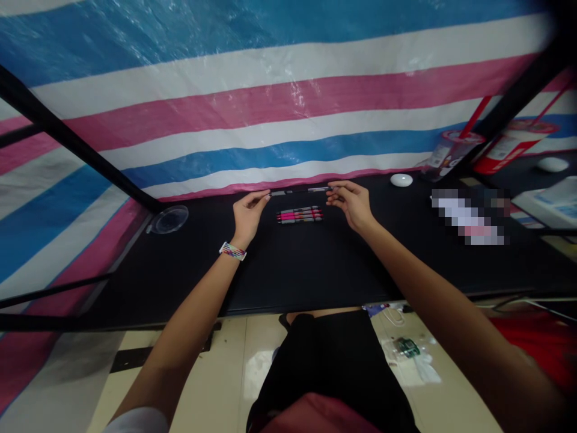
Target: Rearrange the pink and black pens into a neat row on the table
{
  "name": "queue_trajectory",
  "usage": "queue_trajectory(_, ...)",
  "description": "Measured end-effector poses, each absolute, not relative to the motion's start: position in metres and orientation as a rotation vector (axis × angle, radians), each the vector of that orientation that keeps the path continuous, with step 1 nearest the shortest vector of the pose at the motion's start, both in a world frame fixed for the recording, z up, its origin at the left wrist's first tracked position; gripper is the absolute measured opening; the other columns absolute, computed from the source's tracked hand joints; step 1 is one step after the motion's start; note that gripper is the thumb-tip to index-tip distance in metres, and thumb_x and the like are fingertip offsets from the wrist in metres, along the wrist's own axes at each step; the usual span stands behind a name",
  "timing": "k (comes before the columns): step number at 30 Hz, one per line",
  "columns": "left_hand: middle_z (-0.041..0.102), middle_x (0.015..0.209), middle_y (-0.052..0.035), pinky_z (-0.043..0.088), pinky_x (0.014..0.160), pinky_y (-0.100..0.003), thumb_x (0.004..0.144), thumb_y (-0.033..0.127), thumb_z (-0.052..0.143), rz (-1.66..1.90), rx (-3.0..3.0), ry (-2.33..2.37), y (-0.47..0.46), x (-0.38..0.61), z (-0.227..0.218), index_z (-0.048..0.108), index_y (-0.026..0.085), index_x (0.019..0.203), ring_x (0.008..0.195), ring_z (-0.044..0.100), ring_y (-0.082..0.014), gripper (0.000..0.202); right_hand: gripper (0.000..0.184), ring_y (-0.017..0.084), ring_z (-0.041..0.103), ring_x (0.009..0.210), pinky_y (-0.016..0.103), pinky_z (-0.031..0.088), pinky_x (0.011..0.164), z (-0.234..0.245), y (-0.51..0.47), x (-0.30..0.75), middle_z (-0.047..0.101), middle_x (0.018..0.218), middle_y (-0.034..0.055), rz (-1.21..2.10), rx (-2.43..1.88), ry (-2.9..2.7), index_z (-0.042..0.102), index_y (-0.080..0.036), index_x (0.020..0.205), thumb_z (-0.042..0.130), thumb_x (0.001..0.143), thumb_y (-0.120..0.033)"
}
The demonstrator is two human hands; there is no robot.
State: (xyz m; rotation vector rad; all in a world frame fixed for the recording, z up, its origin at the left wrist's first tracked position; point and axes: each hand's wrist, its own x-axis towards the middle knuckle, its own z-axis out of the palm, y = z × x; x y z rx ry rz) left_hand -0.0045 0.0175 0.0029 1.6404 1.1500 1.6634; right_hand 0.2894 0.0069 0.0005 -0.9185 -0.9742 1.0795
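Observation:
My left hand (pixel 249 215) pinches the left end of a slim dark-and-grey pen piece (pixel 281 193) near the back of the black table (pixel 288 264). Opposite it, my right hand (pixel 351 203) has thumb and fingers closed on a grey pen piece (pixel 318 189). The two pieces lie in one line; whether they join in the dark stretch between them I cannot tell. Just in front, between my hands, several pens (pixel 300 214) with pink, grey and black parts lie side by side. A colourful woven band is on my left wrist.
A clear round lid (pixel 169 220) lies at the left. On the right are a white oval object (pixel 401 180), a drink cup (pixel 453 153) with a red straw and a red-white cup (pixel 511 147). A striped sheet (pixel 270 114) and black frame bars (pixel 85 144) enclose the table.

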Motion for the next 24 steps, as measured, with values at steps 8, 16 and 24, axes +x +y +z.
queue_trajectory(8,0.087,0.111,-0.0066,0.064,0.106,-0.047,0.09,0.03,0.087,1.647,1.641,1.121,0.014,-0.004,0.005,0.088,0.025,0.105,0.106,0.082,-0.0247,0.016,0.016,0.018,0.07,0.071,0.039,0.067,0.077,0.003,0.006,0.29,0.078,0.082,0.0046,1.083,-0.907,-0.968,0.083,-0.023,0.093,0.08,0.079,-0.027)
queue_trajectory(16,0.088,0.11,-0.0081,0.065,0.1,-0.045,0.09,0.036,0.086,1.472,1.762,1.104,0.007,0.002,0.007,0.088,0.023,0.105,0.103,0.082,-0.0264,0.02,0.023,0.019,0.074,0.074,0.041,0.067,0.081,0.002,0.0,0.286,0.081,0.085,0.0069,1.218,-0.907,-1.109,0.086,-0.021,0.095,0.087,0.077,-0.034)
queue_trajectory(24,0.085,0.087,-0.0052,0.061,0.082,-0.035,0.1,0.047,0.073,1.355,1.855,1.213,0.004,0.002,0.009,0.083,0.022,0.088,0.083,0.077,-0.022,0.029,0.031,0.021,0.076,0.078,0.044,0.067,0.088,0.005,-0.004,0.283,0.083,0.088,0.0079,1.224,-0.916,-1.125,0.086,-0.02,0.098,0.092,0.075,-0.04)
